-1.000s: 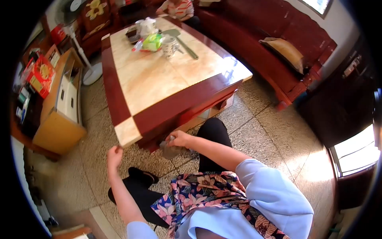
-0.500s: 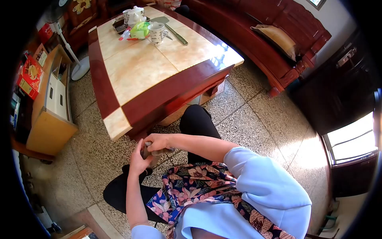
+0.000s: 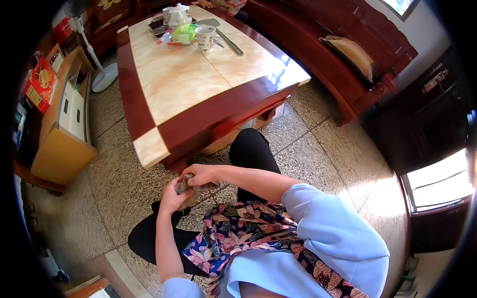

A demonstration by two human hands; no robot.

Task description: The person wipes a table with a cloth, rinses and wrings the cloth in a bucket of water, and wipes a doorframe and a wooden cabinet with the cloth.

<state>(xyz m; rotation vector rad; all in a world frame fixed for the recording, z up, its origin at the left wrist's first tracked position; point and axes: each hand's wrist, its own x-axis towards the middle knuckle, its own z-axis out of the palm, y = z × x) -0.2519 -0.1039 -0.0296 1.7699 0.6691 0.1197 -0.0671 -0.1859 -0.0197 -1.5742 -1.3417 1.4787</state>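
Note:
Both my hands are close together in front of my knees, just past the near corner of the coffee table (image 3: 179,107). Between them is a small, crumpled grey-brown piece of cloth (image 3: 184,186); its exact kind is hard to make out. My left hand (image 3: 172,199) grips it from the left with the thumb on the near side. From above and the right, my right hand (image 3: 201,174) pinches it, and part of the cloth hangs out below those fingers. The fingertips are partly hidden.
On the coffee table stand a patterned mug (image 3: 204,40), a white teapot (image 3: 180,16), a green packet (image 3: 185,33) and a green-handled spatula (image 3: 231,42). A wooden cabinet (image 3: 62,149) and a fan (image 3: 104,78) are left, a wooden sofa (image 3: 318,59) right. Another person's hand (image 3: 204,4) rests at the far end.
The view has shifted slightly. My hands are still together on the cloth; the fingers have moved a little, and more of the cloth shows between them.

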